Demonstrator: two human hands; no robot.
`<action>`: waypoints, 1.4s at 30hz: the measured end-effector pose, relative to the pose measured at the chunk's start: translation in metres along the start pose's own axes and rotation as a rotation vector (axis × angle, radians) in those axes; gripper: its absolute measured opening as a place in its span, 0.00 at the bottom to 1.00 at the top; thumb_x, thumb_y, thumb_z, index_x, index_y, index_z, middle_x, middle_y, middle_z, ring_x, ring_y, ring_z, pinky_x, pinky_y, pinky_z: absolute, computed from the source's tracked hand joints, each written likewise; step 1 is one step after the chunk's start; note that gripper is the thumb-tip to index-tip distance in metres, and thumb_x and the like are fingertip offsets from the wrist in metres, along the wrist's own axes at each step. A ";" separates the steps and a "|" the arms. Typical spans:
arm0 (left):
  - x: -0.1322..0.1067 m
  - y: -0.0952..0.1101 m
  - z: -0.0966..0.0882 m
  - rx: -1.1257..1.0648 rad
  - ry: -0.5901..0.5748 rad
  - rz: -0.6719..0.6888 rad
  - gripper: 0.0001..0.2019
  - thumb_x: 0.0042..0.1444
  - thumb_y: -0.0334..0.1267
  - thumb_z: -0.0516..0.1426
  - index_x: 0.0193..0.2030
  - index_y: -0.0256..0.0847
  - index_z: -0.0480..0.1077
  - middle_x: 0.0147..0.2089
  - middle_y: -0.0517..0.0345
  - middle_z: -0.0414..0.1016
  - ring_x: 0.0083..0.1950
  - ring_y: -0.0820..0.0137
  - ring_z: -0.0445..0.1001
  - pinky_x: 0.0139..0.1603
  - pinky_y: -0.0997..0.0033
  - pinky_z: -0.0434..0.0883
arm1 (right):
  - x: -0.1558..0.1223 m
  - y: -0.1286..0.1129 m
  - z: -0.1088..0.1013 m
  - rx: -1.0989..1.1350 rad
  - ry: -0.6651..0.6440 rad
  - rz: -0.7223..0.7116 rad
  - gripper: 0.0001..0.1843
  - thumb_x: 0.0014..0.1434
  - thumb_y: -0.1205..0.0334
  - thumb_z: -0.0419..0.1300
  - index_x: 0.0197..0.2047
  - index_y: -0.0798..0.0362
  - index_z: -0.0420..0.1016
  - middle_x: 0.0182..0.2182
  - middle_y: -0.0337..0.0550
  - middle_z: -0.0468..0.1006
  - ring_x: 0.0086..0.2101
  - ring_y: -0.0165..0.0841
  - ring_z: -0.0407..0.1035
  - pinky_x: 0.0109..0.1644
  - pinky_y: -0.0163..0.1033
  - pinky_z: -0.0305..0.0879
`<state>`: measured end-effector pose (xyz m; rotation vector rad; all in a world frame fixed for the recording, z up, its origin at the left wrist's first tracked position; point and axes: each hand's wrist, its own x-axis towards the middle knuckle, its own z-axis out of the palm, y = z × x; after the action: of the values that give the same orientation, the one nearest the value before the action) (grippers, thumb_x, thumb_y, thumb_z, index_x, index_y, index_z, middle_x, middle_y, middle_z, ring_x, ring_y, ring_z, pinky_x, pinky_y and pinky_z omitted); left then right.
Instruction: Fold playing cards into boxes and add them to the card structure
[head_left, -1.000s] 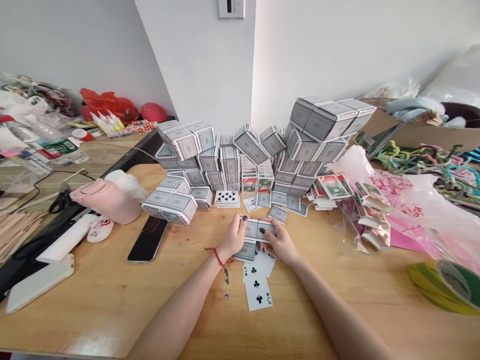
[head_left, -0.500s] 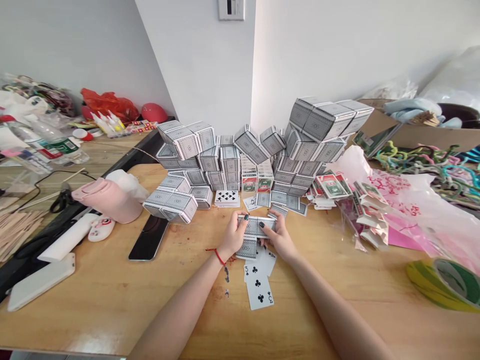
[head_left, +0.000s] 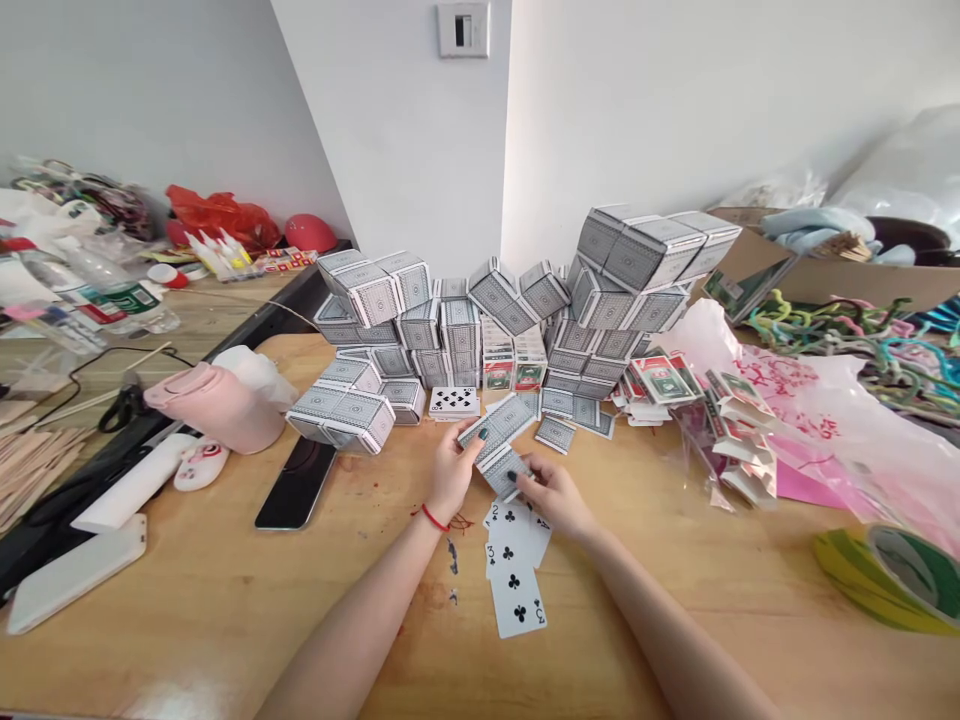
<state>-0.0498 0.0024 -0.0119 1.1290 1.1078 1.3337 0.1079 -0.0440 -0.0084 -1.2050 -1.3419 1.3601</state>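
Observation:
Between my hands is a piece of grey-patterned playing cards (head_left: 504,425), face down and slanting up to the right. My left hand (head_left: 453,468) grips its left end, thumb on top. A lower card section (head_left: 504,472) slants below it, pinched at the right by my right hand (head_left: 553,492); whether the two parts are joined, I cannot tell. Face-up club cards (head_left: 514,575), a three among them, lie on the table under my hands. Beyond stand stacked blocks of folded cards (head_left: 459,325), with a face-up spade card (head_left: 454,400) in front.
A black phone (head_left: 296,485), a pink bottle (head_left: 217,405) and a white phone-like slab (head_left: 79,575) lie on the left. To the right are card boxes (head_left: 664,380), a plastic bag (head_left: 795,380) and yellow-green tape (head_left: 892,575). Loose cards (head_left: 555,433) lie near my right hand.
The held cards have turned from level to slanting. My right hand has moved down from the upper strip's right end to the lower section. The view has tilted slightly up.

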 end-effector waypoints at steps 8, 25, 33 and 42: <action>-0.013 0.011 0.006 0.083 -0.250 0.034 0.16 0.54 0.40 0.52 0.49 0.40 0.62 0.43 0.52 0.71 0.44 0.66 0.70 0.44 0.66 0.68 | 0.006 0.003 -0.007 0.302 0.136 0.015 0.22 0.51 0.46 0.55 0.45 0.46 0.54 0.27 0.34 0.67 0.22 0.29 0.67 0.23 0.37 0.67; -0.012 -0.011 0.004 0.408 -0.149 0.097 0.13 0.58 0.47 0.44 0.29 0.41 0.53 0.27 0.62 0.59 0.28 0.74 0.59 0.29 0.73 0.60 | 0.000 0.006 0.009 0.052 0.152 -0.060 0.17 0.56 0.56 0.50 0.48 0.48 0.52 0.18 0.28 0.57 0.15 0.25 0.54 0.18 0.30 0.54; -0.012 -0.006 0.005 0.296 -0.164 0.071 0.13 0.56 0.48 0.47 0.30 0.41 0.54 0.26 0.63 0.60 0.26 0.75 0.61 0.26 0.74 0.62 | -0.001 0.004 0.008 0.048 0.121 -0.054 0.19 0.55 0.55 0.52 0.48 0.48 0.51 0.18 0.28 0.58 0.16 0.26 0.55 0.19 0.31 0.55; -0.012 0.002 0.007 0.121 -0.119 -0.081 0.14 0.55 0.51 0.48 0.36 0.41 0.57 0.22 0.65 0.63 0.16 0.76 0.63 0.15 0.76 0.62 | -0.001 -0.007 0.008 0.118 0.139 -0.073 0.37 0.47 0.53 0.61 0.52 0.43 0.39 0.36 0.39 0.65 0.19 0.25 0.61 0.19 0.32 0.60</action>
<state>-0.0426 -0.0094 -0.0096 1.2223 1.1474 1.1345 0.0994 -0.0463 -0.0014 -1.1387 -1.1804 1.2631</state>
